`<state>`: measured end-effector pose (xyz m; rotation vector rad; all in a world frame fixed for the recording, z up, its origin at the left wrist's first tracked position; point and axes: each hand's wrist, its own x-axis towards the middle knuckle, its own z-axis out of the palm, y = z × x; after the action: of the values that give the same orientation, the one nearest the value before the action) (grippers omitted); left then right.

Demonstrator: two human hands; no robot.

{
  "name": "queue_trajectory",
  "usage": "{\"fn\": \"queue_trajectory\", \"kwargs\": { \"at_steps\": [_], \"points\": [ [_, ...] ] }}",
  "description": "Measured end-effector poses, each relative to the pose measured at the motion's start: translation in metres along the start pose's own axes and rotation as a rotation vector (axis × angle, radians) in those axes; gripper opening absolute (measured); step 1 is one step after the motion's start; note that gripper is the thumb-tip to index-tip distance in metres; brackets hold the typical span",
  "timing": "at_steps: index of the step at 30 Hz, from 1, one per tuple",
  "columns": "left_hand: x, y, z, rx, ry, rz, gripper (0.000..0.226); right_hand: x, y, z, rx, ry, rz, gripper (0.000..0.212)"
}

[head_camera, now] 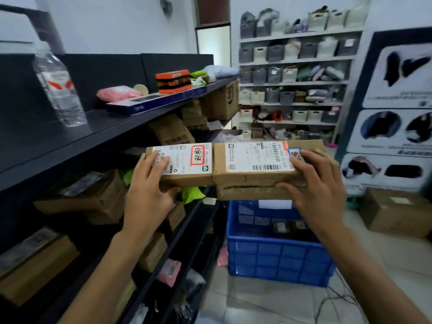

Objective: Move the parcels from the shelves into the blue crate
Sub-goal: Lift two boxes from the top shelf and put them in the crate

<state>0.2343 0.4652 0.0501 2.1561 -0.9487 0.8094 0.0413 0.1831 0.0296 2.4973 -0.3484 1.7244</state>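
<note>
The person holds two cardboard parcels side by side in the air, end to end and touching. The left hand (149, 183) is clamped on the left parcel (184, 164), fingers over its white label and thumb underneath. The right hand (313, 181) grips the right parcel (257, 169) at its far right end, fingers over the top and thumb along the near side. The hands are well apart, each closed on its own box.

Both parcels hang just right of the dark shelves (112, 134) and above and slightly left of the blue crate (278, 258), which stands on the tiled floor just beside the shelf unit. The crate looks only partly filled: a few dark items lie low inside and a white label shows at its far wall, with much open space above them.

Judging from this, the task is in its middle. Many brown boxes and soft bags remain on the middle and lower shelves, and more lie on the top shelf near a water bottle (58, 87).

The path down to the crate looks open. The shelf's front edge lies close on the left, and a large carton (395, 211) sits on the floor to the right, so the room is narrow but sufficient. A cable trails on the floor near the crate's right corner.
</note>
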Motion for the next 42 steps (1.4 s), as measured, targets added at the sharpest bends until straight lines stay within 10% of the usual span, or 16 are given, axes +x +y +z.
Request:
{"fn": "queue_trajectory", "kwargs": {
  "at_steps": [17,42],
  "points": [
    [0.104,-0.042,0.321,-0.383,-0.337,0.043,0.063,-0.056,0.148,0.161,-0.270,-0.173,0.296,0.053],
    [0.172,-0.057,0.779,-0.026,-0.718,-0.071,0.063,-0.185,0.489,0.513,-0.042,-0.564,0.599,0.049]
  ]
}}
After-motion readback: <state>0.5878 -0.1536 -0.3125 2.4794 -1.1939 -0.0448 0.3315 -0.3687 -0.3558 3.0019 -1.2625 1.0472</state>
